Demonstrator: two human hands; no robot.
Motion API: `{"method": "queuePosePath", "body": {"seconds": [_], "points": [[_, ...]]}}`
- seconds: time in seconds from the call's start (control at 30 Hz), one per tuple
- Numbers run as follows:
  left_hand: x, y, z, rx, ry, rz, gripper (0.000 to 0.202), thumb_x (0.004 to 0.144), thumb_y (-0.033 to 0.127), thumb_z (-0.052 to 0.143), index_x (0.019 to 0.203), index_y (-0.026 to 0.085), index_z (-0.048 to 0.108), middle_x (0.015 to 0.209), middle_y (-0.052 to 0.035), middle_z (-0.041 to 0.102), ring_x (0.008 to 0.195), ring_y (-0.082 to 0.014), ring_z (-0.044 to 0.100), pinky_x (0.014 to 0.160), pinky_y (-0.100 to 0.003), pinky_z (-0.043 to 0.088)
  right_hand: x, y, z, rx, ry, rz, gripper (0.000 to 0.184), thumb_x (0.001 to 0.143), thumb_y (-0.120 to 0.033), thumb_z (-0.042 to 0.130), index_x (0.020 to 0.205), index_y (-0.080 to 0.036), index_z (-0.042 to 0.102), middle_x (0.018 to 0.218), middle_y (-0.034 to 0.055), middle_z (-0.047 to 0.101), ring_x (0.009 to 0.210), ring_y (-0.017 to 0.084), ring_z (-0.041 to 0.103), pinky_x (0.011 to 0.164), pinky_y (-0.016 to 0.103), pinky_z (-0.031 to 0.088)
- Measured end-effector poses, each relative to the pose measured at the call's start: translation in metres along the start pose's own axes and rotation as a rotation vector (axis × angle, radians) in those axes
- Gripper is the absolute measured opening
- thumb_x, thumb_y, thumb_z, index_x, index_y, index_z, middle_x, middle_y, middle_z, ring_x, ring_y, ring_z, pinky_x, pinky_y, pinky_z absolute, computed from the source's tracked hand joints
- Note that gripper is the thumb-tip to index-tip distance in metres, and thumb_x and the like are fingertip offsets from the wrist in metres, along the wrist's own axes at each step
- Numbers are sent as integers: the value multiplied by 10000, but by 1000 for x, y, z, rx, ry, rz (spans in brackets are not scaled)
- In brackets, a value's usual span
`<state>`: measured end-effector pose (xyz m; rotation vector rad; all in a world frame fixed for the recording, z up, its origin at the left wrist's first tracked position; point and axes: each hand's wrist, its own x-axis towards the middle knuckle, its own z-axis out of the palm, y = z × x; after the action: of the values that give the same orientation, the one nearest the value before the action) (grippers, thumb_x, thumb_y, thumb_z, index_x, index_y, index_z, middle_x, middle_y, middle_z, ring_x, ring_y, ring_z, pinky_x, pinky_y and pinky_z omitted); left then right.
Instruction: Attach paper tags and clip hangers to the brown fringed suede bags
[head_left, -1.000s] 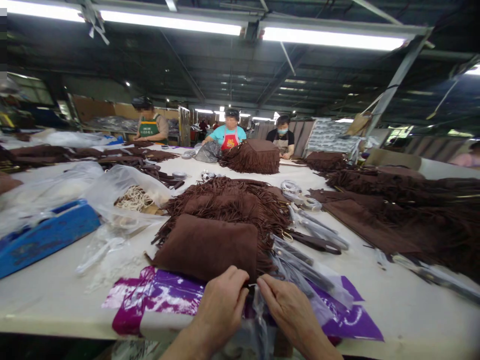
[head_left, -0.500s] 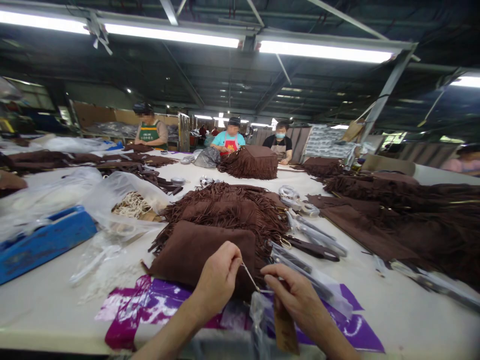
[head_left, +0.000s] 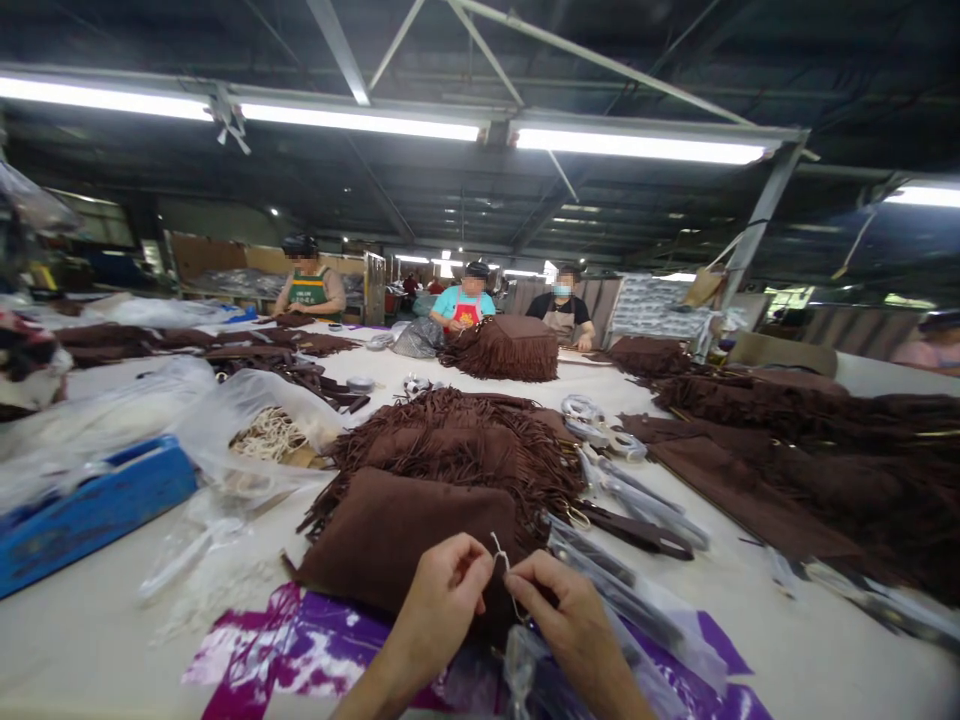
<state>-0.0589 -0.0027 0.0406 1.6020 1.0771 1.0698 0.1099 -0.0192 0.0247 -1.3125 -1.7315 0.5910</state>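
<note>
My left hand (head_left: 448,592) and my right hand (head_left: 564,607) are close together over the front edge of a dark brown suede-like bag (head_left: 409,540). Both pinch a thin white string (head_left: 501,552), which bends in a small loop between the fingertips, one end sticking up. Below the fingers hangs a clear plastic wrapping (head_left: 519,660). The bag lies on purple plastic sheeting (head_left: 330,635), with more brown fringed pieces (head_left: 457,440) heaped behind it.
Left stand a blue tape dispenser (head_left: 97,515) and a plastic bag of white strings (head_left: 274,435). On the right are plastic-wrapped straps (head_left: 645,500) and piled brown bags (head_left: 787,480). Several co-workers sit across the white table (head_left: 832,640), near a fringed stack (head_left: 510,350).
My hands have come closer together, the right moving left and the string slackening from taut into a loop. The brown tag that hung by my right hand is out of sight. The view tilts up slightly.
</note>
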Motion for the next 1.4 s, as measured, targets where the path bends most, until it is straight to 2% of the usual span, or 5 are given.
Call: {"method": "queuePosePath", "body": {"seconds": [0.43,0.67,0.93,1.23,1.4], "points": [[8,-12,14,-79,21,-27,85,718,214,561,663,154,582,623,14,519,609,-130,454,572,-233,349,-2,1,3,-22,-19,-91,271,879,-345,572,659,-205,647,660,-7,598,617,149,543,598,242,388],[7,-15,11,-78,26,-21,160,786,284,506,668,176,506,583,37,458,574,-122,431,552,-234,331,0,2,0,116,-28,89,314,837,-457,594,681,-191,655,634,-13,567,611,154,501,581,251,380],[9,-11,12,-399,-104,-58,245,786,410,556,729,183,484,661,9,561,562,-108,461,526,-226,325,3,3,0,239,-51,197,334,805,-504,593,723,-181,617,642,-26,536,556,124,451,534,249,346],[12,-18,13,-952,-181,-180,389,690,377,794,717,169,467,889,-109,721,692,-128,597,686,-248,422,-6,-4,-54,621,-502,254,224,819,-394,684,899,-186,699,814,19,696,761,147,604,710,244,432],[11,-22,14,-992,-170,-217,392,672,363,818,717,139,500,992,-159,722,495,-50,526,479,-183,349,-13,8,-45,1033,-423,325,314,733,-292,740,1033,-199,723,1048,81,737,968,209,664,855,305,473]]}}
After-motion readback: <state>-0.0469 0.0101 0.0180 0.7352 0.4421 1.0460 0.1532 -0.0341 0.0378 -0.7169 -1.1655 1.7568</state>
